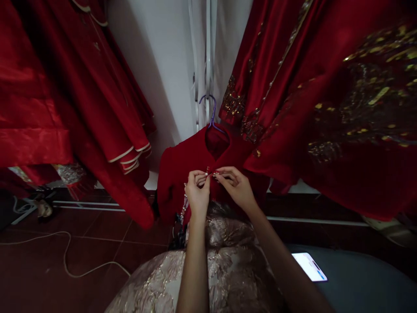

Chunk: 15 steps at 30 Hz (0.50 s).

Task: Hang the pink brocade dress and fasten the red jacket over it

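Note:
A red long-sleeved jacket (185,156) hangs in front of me on a purple hanger (213,108). Both my hands meet at its chest, just below the neck opening. My left hand (198,193) is closed in a pinch on a small beaded trim (207,171) at the jacket's front. Close beside it, my right hand (237,184) also pinches with thumb and fingertips at the same spot, where tiny pale beads show. The fingertips nearly touch, and the exact piece between them is too small to make out. A beaded string (184,208) hangs behind my left wrist.
Red garments (97,87) hang at the left, and gold-embroidered red ones (325,108) at the right. A lit phone (309,266) lies on a grey surface (352,278). A pale cable (67,256) crosses the tiled floor. Shiny patterned fabric (228,269) lies beneath my forearms.

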Tool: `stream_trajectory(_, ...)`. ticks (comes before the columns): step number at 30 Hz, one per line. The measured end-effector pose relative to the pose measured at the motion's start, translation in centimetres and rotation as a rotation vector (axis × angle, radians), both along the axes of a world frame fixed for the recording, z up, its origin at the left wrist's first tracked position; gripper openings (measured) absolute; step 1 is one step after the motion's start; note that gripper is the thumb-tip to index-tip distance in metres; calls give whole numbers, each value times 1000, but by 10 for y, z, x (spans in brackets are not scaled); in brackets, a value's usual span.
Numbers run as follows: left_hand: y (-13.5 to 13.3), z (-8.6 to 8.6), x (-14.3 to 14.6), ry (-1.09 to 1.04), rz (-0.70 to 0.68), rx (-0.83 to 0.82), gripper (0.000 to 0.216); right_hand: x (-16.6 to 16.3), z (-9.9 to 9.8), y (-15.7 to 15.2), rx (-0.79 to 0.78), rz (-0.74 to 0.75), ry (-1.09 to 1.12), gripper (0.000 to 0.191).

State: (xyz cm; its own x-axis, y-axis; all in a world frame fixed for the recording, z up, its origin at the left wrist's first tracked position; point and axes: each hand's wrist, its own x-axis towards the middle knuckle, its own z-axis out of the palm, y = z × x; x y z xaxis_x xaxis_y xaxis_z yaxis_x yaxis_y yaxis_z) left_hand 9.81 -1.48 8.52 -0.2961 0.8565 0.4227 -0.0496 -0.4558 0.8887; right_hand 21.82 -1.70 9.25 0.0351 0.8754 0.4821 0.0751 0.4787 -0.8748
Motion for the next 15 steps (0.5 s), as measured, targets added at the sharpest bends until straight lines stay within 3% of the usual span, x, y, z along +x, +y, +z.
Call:
stream_trajectory(7, -5, 4, -5, 92, -24, -11, 11, -2, 17, -5, 107, -63, -242, 20)
stream_trajectory(15, -2, 5, -9, 191, -80, 29, 14, -2, 20, -3, 201, -131, -309, 18)
